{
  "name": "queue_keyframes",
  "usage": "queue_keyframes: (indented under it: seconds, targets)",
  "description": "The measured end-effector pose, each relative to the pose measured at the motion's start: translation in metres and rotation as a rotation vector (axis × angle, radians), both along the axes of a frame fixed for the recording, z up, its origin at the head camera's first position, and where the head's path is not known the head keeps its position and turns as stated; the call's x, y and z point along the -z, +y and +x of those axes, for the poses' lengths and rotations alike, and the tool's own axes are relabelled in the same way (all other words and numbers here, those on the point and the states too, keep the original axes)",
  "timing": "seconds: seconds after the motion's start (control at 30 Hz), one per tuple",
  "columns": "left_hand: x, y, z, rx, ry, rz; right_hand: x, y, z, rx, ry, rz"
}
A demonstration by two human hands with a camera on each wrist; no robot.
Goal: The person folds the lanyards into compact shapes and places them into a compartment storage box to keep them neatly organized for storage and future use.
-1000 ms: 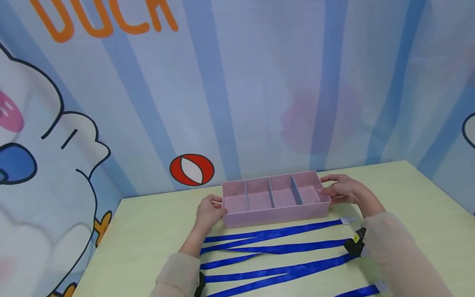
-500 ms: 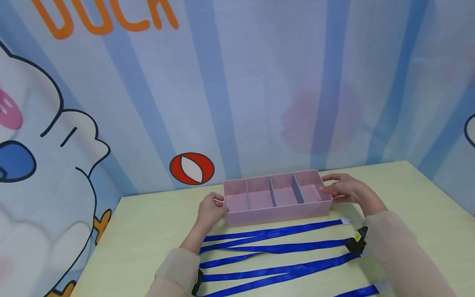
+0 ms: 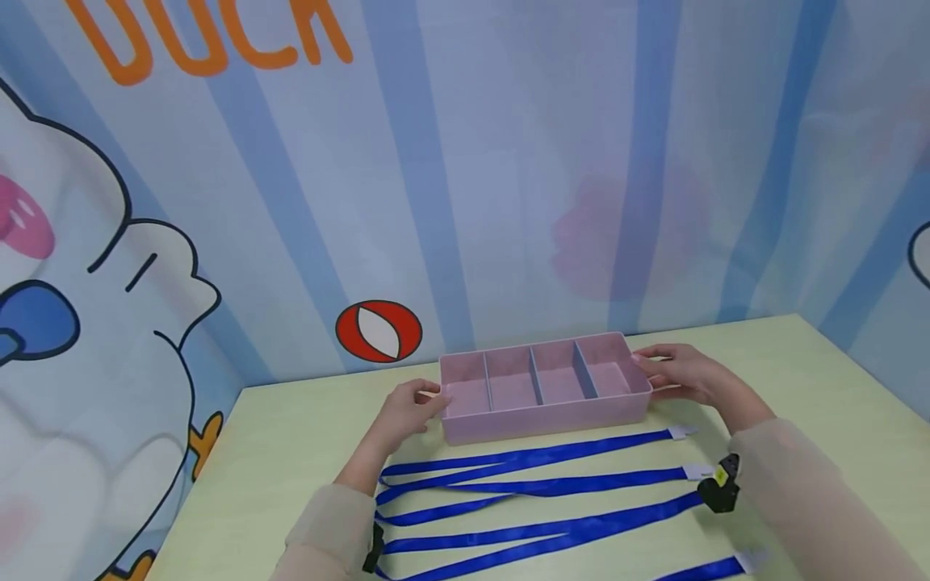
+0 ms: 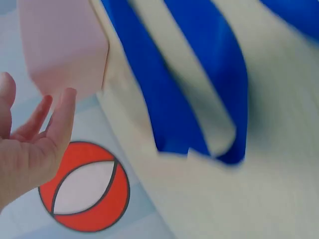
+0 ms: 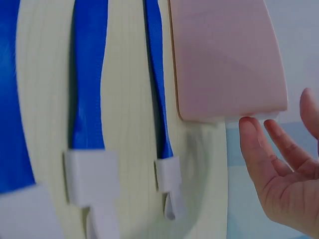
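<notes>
A pink box with several compartments, split by grey dividers, stands near the back of the table. At its left end is my left hand, the thumb near the rim. The left wrist view shows this hand's fingers loosely spread at the end wall of the pink box. My right hand is at the right end. In the right wrist view its fingertips meet the lower edge of the pink box, thumb held apart. Neither hand grips it.
Several blue lanyards with white end clips lie across the table in front of the box. Black wrist cameras sit by both sleeves, over the lanyards' ends. A printed backdrop rises behind the table.
Both hands have loosened from the box ends, and the wrists have shifted slightly outward. The box keeps nearly the same place.
</notes>
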State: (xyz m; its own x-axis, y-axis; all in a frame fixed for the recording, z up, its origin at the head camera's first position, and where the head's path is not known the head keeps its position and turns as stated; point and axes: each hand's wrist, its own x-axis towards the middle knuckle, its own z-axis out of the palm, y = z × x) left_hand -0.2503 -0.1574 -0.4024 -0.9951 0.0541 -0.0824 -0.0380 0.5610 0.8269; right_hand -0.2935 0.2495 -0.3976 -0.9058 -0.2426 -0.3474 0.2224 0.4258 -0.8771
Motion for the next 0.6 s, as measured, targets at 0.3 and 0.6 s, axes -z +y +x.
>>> queue_keyframes:
  seconds: [0.3,0.6]
  targets:
    - [-0.01,-0.041,0.012,0.066,-0.042,-0.112,-0.003,0.025,0.012,-0.041,0.121,-0.029]
    - [-0.003,-0.075,0.03,0.255,-0.164,-0.16,0.016,0.045,0.028,-0.107,0.278,0.142]
